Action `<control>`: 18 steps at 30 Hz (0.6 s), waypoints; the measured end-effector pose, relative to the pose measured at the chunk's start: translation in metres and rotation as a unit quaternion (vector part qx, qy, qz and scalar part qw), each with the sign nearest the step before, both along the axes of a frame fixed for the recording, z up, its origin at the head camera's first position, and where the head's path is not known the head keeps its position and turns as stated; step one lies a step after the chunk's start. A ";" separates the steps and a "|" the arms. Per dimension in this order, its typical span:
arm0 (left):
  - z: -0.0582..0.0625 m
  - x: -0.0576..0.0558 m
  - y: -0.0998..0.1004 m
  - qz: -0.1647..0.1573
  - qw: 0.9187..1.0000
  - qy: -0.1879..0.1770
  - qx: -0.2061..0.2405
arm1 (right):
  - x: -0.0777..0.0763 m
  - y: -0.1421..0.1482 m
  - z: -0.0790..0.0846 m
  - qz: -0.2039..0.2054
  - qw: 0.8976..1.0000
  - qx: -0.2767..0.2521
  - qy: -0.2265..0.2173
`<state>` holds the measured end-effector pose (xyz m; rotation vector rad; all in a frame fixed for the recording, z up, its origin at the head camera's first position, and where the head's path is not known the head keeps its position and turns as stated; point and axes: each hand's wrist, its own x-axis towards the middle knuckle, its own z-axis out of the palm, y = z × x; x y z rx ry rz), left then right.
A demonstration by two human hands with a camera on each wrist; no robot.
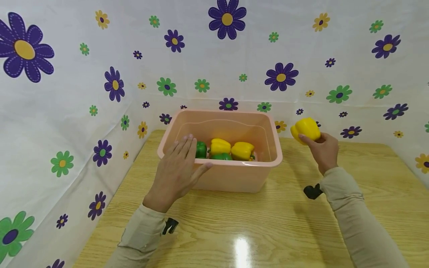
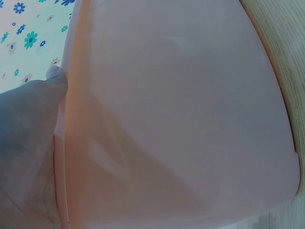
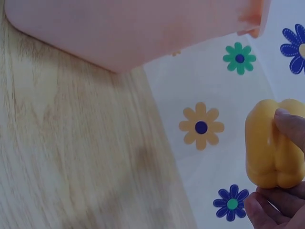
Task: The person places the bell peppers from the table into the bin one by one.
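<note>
My right hand [image 1: 324,150] pinches a yellow bell pepper [image 1: 306,129] between thumb and fingers, raised above the table to the right of a pink plastic bin [image 1: 231,176]. In the right wrist view, the thumb lies on the side of the same yellow bell pepper [image 3: 262,143], with fingers beneath it. My left hand [image 1: 175,171] rests on the bin's near rim at the left, its fingers straight and reaching over the inside. Within the bin lie yellow bell peppers [image 1: 220,146] and green bell peppers [image 1: 201,149], partly hidden by the front wall and the left hand.
The bin stands on a wood-grain table [image 1: 268,227] near its back edge. Behind and to the left hangs a white cloth [image 1: 201,56] printed with flowers. Dark wrist pieces [image 1: 313,191] show under both sleeves.
</note>
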<state>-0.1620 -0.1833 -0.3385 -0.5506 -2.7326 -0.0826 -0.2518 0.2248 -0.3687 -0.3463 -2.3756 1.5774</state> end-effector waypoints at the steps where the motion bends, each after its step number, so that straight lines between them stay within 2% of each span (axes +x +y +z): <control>1: 0.000 0.000 0.000 0.001 1.000 -0.001 -0.001 | 0.000 -0.001 0.002 0.002 1.000 -0.002 0.005; 18: 0.001 0.000 0.000 0.001 1.000 -0.011 0.003 | 0.010 -0.017 0.032 0.027 0.996 -0.028 0.081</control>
